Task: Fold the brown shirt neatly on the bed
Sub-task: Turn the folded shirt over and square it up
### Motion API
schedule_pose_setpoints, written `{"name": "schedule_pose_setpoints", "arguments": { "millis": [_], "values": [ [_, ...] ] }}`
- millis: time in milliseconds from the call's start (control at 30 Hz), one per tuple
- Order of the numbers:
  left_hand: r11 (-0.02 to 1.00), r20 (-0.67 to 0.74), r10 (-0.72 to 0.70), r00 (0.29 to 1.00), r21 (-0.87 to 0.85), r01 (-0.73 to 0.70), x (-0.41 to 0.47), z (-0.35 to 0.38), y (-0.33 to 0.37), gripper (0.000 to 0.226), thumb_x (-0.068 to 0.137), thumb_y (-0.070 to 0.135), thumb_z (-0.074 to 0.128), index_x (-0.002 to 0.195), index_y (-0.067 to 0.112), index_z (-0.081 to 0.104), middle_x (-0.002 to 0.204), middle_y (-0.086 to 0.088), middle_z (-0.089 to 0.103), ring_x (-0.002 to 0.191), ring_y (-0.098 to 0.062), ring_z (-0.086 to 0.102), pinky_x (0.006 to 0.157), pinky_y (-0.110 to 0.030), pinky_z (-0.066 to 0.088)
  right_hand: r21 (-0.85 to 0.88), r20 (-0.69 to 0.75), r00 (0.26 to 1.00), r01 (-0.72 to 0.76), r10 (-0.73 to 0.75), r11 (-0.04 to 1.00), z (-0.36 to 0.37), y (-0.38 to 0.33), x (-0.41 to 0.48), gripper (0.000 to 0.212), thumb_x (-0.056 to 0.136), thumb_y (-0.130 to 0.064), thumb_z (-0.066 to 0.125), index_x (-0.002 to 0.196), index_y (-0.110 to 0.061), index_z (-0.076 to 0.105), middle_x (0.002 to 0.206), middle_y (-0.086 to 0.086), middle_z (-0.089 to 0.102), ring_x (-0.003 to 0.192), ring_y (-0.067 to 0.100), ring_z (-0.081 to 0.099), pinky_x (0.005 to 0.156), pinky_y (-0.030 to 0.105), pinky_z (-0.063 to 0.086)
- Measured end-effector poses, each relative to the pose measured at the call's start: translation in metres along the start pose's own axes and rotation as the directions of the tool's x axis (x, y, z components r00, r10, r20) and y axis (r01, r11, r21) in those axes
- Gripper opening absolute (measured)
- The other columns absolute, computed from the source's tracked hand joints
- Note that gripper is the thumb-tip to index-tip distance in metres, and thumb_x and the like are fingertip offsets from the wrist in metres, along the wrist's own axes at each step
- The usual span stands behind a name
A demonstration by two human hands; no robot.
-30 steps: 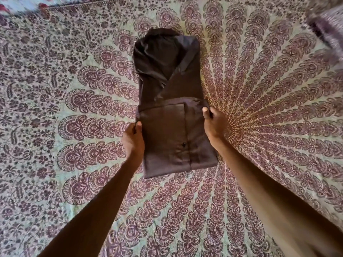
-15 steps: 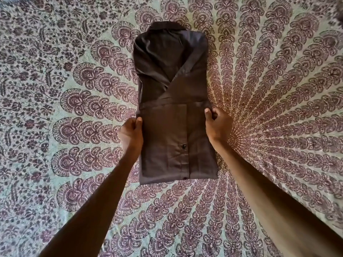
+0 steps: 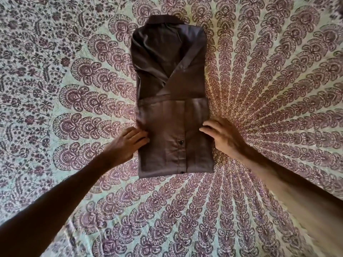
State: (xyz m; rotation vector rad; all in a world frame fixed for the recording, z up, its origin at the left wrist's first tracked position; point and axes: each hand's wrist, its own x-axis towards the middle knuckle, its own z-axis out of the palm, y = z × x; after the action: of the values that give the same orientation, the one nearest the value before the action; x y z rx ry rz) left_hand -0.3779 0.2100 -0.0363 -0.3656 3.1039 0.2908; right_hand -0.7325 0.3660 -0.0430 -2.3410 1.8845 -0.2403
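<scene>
The brown shirt [image 3: 172, 112] lies folded into a narrow upright rectangle in the middle of the bed [image 3: 55, 93], collar at the far end. Its lower part is doubled up over the middle, with a button placket showing on top. My left hand [image 3: 127, 143] lies flat beside the shirt's left edge, fingertips touching the fold. My right hand [image 3: 220, 138] rests at the right edge, fingers relaxed and touching the cloth. Neither hand grips anything.
A patterned bedspread [image 3: 269, 89] in pale green with maroon peacock-feather motifs covers the whole bed. A dark bit of some other thing [image 3: 336, 8] shows in the far right corner.
Both hands have let go of the folded lower part, which now lies flat on the shirt. The hands have slid down and opened beside its edges.
</scene>
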Motion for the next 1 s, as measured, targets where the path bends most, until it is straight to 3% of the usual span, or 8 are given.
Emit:
{"name": "schedule_pose_setpoints", "arguments": {
  "millis": [133, 267, 433, 567, 700, 767, 867, 1000],
  "values": [
    [0.997, 0.047, 0.074, 0.996, 0.01, -0.075, -0.015, 0.003, -0.005, 0.065, 0.065, 0.003, 0.079, 0.126, 0.01, 0.058, 0.127, -0.009, 0.063, 0.121, -0.026, 0.056, 0.109, -0.045, 0.037, -0.008, 0.062, 0.996, 0.059, -0.058, 0.998, -0.004, 0.003, -0.016, 0.052, 0.076, 0.005, 0.061, 0.123, -0.015, 0.064, 0.131, 0.004, 0.06, 0.124, 0.027, 0.046, 0.101, 0.045, 0.044],
    [0.987, 0.083, 0.155, 0.985, 0.037, -0.158, -0.01, 0.005, -0.019, 0.064, 0.071, 0.008, 0.072, 0.131, 0.015, 0.055, 0.133, -0.005, 0.059, 0.146, -0.019, 0.02, 0.118, -0.046, 0.021, -0.056, 0.107, 0.974, 0.205, -0.198, 0.977, -0.002, 0.013, -0.004, 0.049, 0.077, 0.001, 0.067, 0.123, -0.017, 0.064, 0.13, 0.003, 0.062, 0.126, 0.025, 0.046, 0.102, 0.043, 0.044],
    [0.987, 0.041, 0.149, 0.988, -0.06, -0.147, 0.006, 0.001, -0.019, 0.049, 0.066, 0.002, 0.073, 0.113, 0.014, 0.069, 0.119, -0.006, 0.067, 0.118, -0.028, 0.059, 0.119, -0.042, 0.022, -0.098, 0.097, 0.95, 0.305, -0.296, 0.947, -0.006, 0.009, 0.009, 0.041, 0.072, 0.0, 0.077, 0.111, -0.01, 0.07, 0.114, 0.006, 0.07, 0.113, 0.025, 0.058, 0.099, 0.04, 0.046],
    [0.933, -0.144, -0.136, 0.98, -0.352, 0.077, 0.016, -0.006, -0.004, 0.026, 0.081, 0.001, 0.057, 0.104, 0.013, 0.061, 0.106, -0.007, 0.066, 0.108, -0.022, 0.06, 0.109, -0.027, 0.039, 0.103, -0.045, 0.999, 0.013, -0.009, 0.995, -0.008, -0.007, 0.02, 0.043, 0.063, 0.013, 0.076, 0.099, -0.01, 0.071, 0.1, 0.006, 0.069, 0.1, 0.023, 0.059, 0.092, 0.035, 0.048],
    [0.564, -0.175, -0.713, 0.679, -0.719, 0.407, 0.055, -0.041, -0.003, 0.013, 0.09, 0.007, 0.05, 0.095, 0.012, 0.061, 0.086, 0.009, 0.061, 0.079, 0.008, 0.058, 0.068, -0.017, 0.05, 0.765, 0.049, 0.832, -0.387, 0.553, 0.515, -0.045, -0.021, 0.058, 0.013, 0.089, -0.013, 0.057, 0.097, -0.017, 0.067, 0.093, 0.002, 0.066, 0.087, 0.011, 0.064, 0.075, 0.029, 0.053],
    [0.359, -0.143, -0.838, 0.527, -0.871, 0.335, 0.089, -0.057, -0.028, 0.019, 0.094, 0.018, 0.048, 0.095, 0.008, 0.064, 0.084, 0.003, 0.065, 0.074, 0.001, 0.061, 0.058, -0.024, 0.052, 0.81, -0.003, 0.746, -0.388, 0.666, 0.44, -0.058, -0.002, 0.1, 0.014, 0.095, -0.007, 0.052, 0.094, -0.011, 0.066, 0.077, -0.004, 0.062, 0.064, -0.004, 0.058, 0.055, 0.012, 0.044],
    [0.015, 0.156, -0.9, 0.407, -0.922, 0.388, 0.139, -0.061, -0.088, 0.018, 0.096, 0.035, 0.048, 0.092, 0.026, 0.063, 0.094, 0.0, 0.067, 0.084, -0.017, 0.063, 0.068, -0.033, 0.054, 0.811, 0.095, 0.632, -0.497, 0.769, 0.308, -0.061, 0.034, 0.165, 0.027, 0.097, -0.035, 0.054, 0.092, -0.012, 0.067, 0.063, -0.003, 0.059, 0.054, 0.011, 0.055, 0.047, 0.027, 0.042],
    [-0.22, 0.418, -0.852, 0.316, -0.832, 0.509, 0.171, -0.037, -0.129, 0.028, 0.101, 0.029, 0.045, 0.085, 0.013, 0.062, 0.086, -0.003, 0.062, 0.085, -0.022, 0.058, 0.077, -0.033, 0.047, 0.71, 0.304, 0.484, -0.689, 0.821, 0.143, -0.043, 0.061, 0.201, 0.04, 0.1, -0.036, 0.046, 0.113, -0.002, 0.065, 0.096, 0.015, 0.065, 0.095, 0.029, 0.063, 0.07, 0.025, 0.049]
  ]
}}
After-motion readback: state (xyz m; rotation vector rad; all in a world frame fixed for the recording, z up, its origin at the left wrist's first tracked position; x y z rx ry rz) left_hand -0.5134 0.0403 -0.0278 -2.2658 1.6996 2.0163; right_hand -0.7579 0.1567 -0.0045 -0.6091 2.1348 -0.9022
